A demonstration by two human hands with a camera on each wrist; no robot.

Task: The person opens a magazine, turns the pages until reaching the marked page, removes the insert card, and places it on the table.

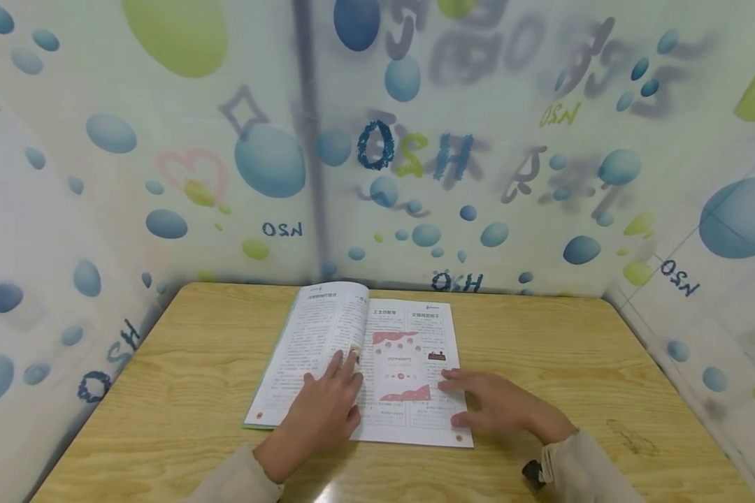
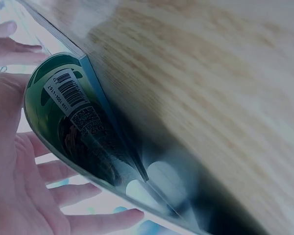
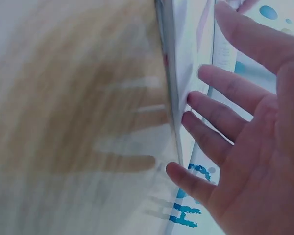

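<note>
An open magazine (image 1: 314, 335) lies on the wooden table, with printed text on both pages. On its right page is a pink-and-white card-like panel (image 1: 400, 363); I cannot tell whether it is loose or printed. My left hand (image 1: 328, 398) rests on the left page near the fold, its fingers extended. In the left wrist view the magazine's green back cover (image 2: 51, 120) curves up, showing a barcode. At the right page's outer edge is my right hand (image 1: 497, 405), fingers spread and holding nothing. The right wrist view shows its fingertips close beside the magazine's edge (image 3: 174, 88).
The wooden table (image 1: 541, 335) stands against walls covered with a sheet (image 1: 509, 140) of blue and green drops and lettering. A small black object (image 1: 533, 474) sits by the right sleeve cuff. A dark mark (image 1: 632, 436) shows on the tabletop at the right.
</note>
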